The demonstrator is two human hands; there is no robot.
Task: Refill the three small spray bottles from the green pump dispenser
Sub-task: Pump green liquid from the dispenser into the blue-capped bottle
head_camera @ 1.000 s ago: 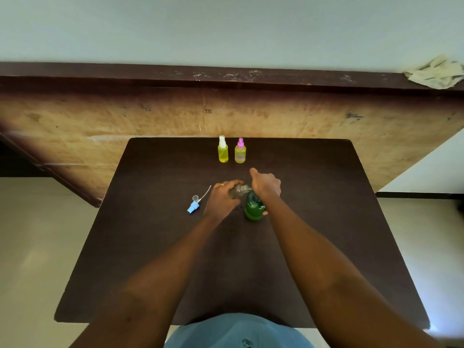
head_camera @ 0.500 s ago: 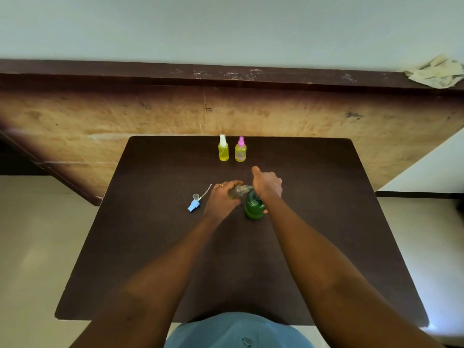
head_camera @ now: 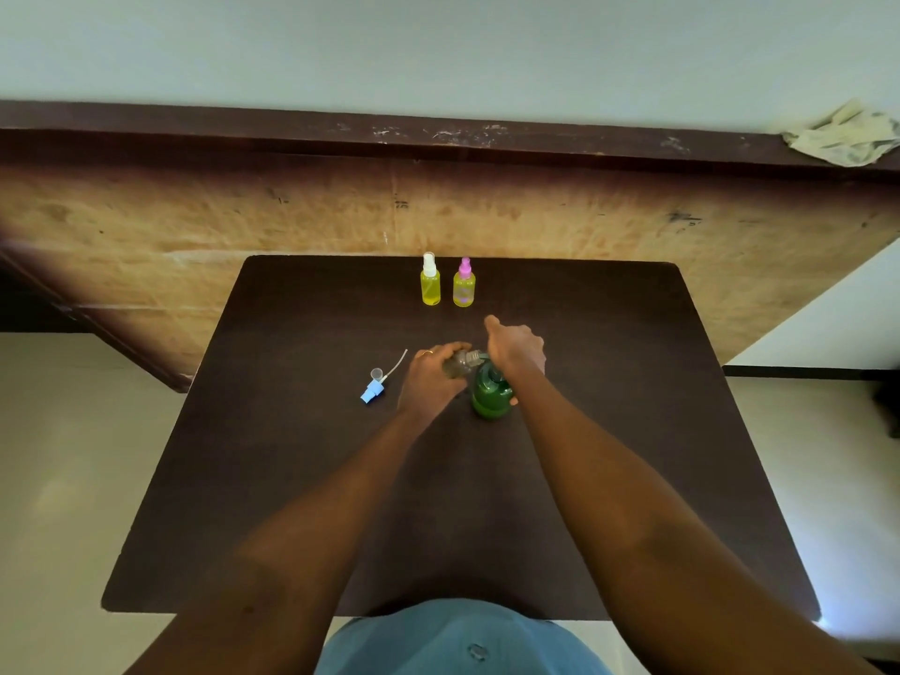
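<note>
The head camera looks down at a dark brown table [head_camera: 272,479] that stands against a worn wooden panel [head_camera: 195,221].

Near the middle of the table stands the green pump dispenser [head_camera: 489,392], upright. The right hand [head_camera: 516,350] lies on top of its pump head, with the fingers curled down over it and the thumb pointing away toward the far edge. Whether the palm really presses the pump I cannot tell, because the hand covers it.

The left hand [head_camera: 431,377] is closed around a small clear bottle [head_camera: 458,363], which has no cap on it. The bottle is held just beside the dispenser on its left, with its mouth at the pump spout. The liquid level in it is too small to see.

To the left of the left hand, a blue spray cap [head_camera: 371,391] with its thin white tube lies flat on the table, apart from the hand.

At the far edge of the table two small spray bottles stand upright, close beside each other: one with a white cap [head_camera: 430,285] and one with a pink cap [head_camera: 464,288]. Both hold yellow liquid.

On the ledge at top right lies a crumpled cloth [head_camera: 842,138].
</note>
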